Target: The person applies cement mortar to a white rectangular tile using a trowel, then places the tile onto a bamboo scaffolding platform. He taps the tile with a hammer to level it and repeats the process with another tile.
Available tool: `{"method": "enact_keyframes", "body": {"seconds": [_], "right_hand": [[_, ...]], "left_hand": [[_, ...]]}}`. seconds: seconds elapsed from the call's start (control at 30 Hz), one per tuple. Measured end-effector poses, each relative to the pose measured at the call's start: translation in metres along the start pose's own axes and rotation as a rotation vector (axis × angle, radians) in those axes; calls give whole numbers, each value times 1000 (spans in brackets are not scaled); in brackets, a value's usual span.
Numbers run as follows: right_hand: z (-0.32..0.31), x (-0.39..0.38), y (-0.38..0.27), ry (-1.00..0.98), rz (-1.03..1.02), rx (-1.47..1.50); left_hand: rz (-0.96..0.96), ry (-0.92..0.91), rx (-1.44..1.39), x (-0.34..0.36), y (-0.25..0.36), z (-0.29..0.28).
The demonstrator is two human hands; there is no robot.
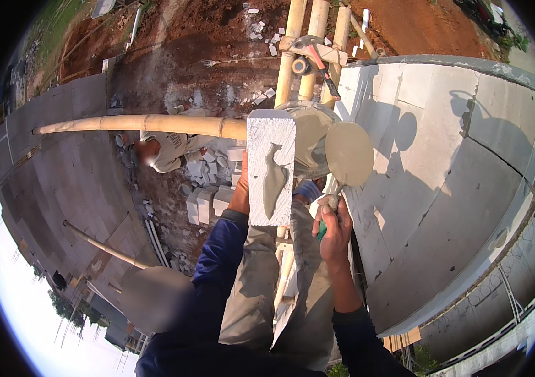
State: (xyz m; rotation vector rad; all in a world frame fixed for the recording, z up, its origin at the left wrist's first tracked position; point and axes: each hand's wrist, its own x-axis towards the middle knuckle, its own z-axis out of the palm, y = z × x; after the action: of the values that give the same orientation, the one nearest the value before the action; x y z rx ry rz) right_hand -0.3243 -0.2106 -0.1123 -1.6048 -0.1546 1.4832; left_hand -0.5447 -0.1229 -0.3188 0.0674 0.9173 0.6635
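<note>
My left hand (pixel 240 185) grips the left side of a white lightweight block (pixel 257 166), its fingers partly hidden behind it. The block stands upright in front of me, and an uneven streak of grey mortar (pixel 273 185) lies on the face toward me. In my right hand (pixel 335 231) is the green handle of a trowel, fingers wrapped round it. The trowel's broad rounded blade (pixel 350 154) is coated with wet mortar and sits just right of the block. Behind block and blade, partly covered by both, is a bucket (pixel 308 135) with mortar in it.
Bamboo poles (pixel 285 75) form a scaffold ahead; a red-handled hammer (pixel 324 69) rests on it. Another bamboo pole (pixel 154 123) runs left. A block wall (pixel 443 207) rises close on my right. Below left, another person (pixel 170 151) bends near stacked blocks (pixel 206 204).
</note>
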Motion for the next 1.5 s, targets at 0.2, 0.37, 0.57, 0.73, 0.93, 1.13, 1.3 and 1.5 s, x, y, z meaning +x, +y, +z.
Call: {"method": "enact_keyframes", "body": {"seconds": [0.2,0.37,0.57,0.73,0.93,1.13,1.3,1.5], "right_hand": [[-51,120,135,158,-395,-1371],[-60,154,198,201,-162,-1068],[-69,117,204,177,-87,-496],[-19,-7,53,-9,179,10],[52,-100,-12,-5,-94,90],[93,-77,-54,38,-117,-136],[86,-74,-70,61,-89,-120],[42,-94,-58,25,13,280]], "left_hand": [[-32,53,-38,-37,19,-28],[-35,30,-52,-21,25,-31],[-4,30,-78,-17,32,-28],[11,-16,-115,7,30,-23],[-28,-101,-163,39,19,23],[-93,-133,-193,45,0,54],[-124,-143,-171,49,-12,51],[-128,-132,-111,40,-5,46]]}}
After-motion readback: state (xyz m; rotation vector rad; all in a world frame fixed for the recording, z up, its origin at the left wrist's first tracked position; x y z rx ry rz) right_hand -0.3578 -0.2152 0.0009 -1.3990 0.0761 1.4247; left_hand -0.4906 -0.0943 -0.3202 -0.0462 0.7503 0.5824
